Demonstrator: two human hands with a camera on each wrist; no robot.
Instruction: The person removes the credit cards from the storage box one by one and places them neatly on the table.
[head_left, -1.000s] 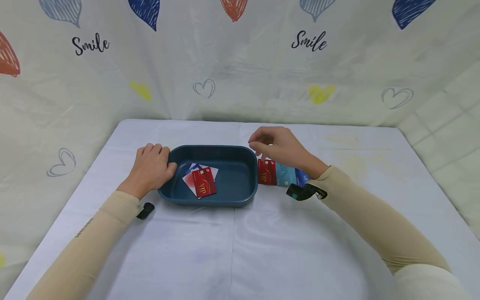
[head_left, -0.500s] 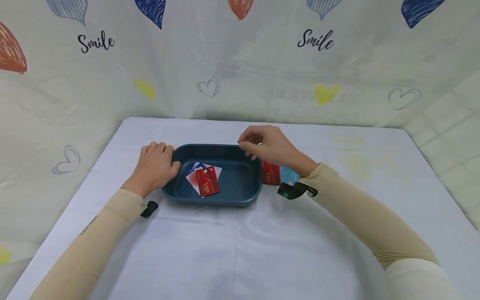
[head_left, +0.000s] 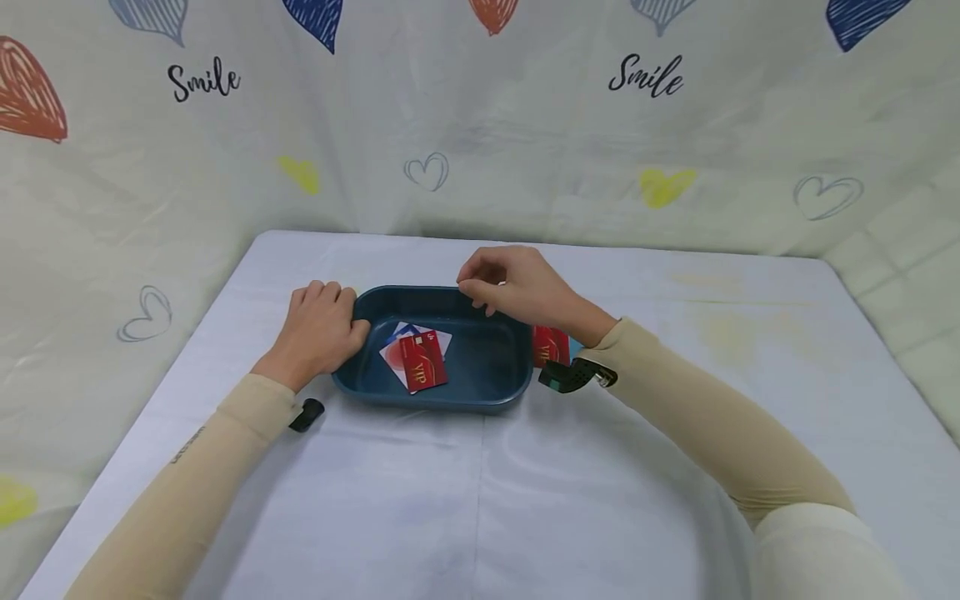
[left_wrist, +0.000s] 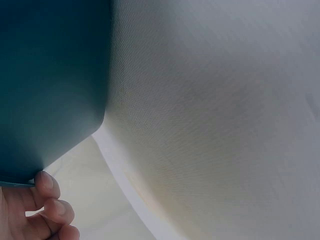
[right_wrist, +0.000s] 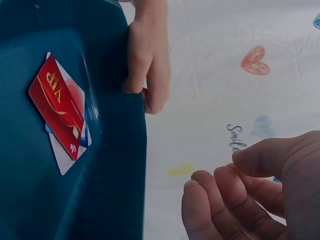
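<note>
My left hand (head_left: 318, 327) grips the left rim of a deep dark-teal rectangular tray (head_left: 487, 367). In the left wrist view its fingers (left_wrist: 48, 185) bend at the rim. Inside the tray lies a small pile of cards, topped by a red VIP card (head_left: 423, 362); white and blue cards stick out below it. Over the tray's far right corner hovers my right hand (head_left: 517, 287), fingers loosely curled and thumb close to the index finger. No held thing shows in it. Right of the tray, another red card (head_left: 551, 346) lies partly hidden by my right wrist.
A white cloth covers the table (head_left: 480, 500). Behind it hangs a pale curtain (head_left: 525, 125) printed with hearts and the word Smile. A sliver of light-blue card (head_left: 576, 347) shows beside the red one, mostly behind the right wrist.
My right hand has moved left, from above the cards beside the tray to over its right corner. The left hand keeps its grip, and the pile looks the same. The view has shifted slightly.
</note>
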